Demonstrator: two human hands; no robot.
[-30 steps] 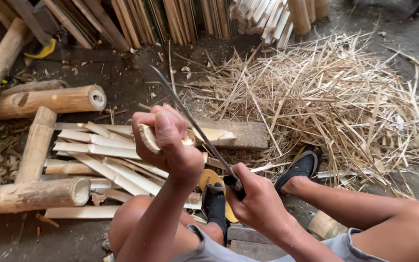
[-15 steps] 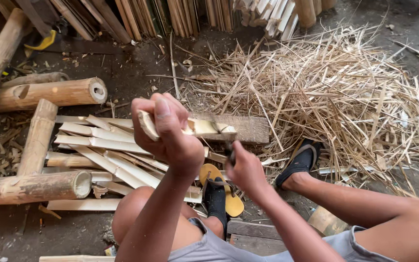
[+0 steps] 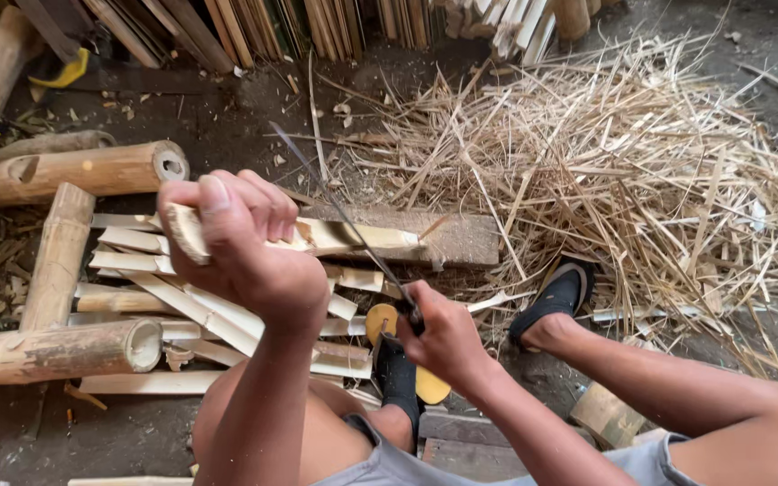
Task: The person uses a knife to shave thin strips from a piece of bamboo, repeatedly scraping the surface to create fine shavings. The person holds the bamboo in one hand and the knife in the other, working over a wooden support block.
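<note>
My left hand grips one end of a split bamboo piece, whose far end rests on a flat wooden block on the ground. My right hand is closed on the handle of a long thin-bladed knife. The blade runs up and to the left, crossing over the bamboo piece about its middle. My knees and both sandalled feet show below the hands.
A heap of bamboo shavings covers the ground at right. Split bamboo slats lie under my left hand. Round bamboo poles lie at left, and bundles of bamboo strips lean along the far edge.
My right hand has drawn the knife down and back toward me, then brought the blade across the bamboo piece again. My left hand has stayed put on the bamboo.
</note>
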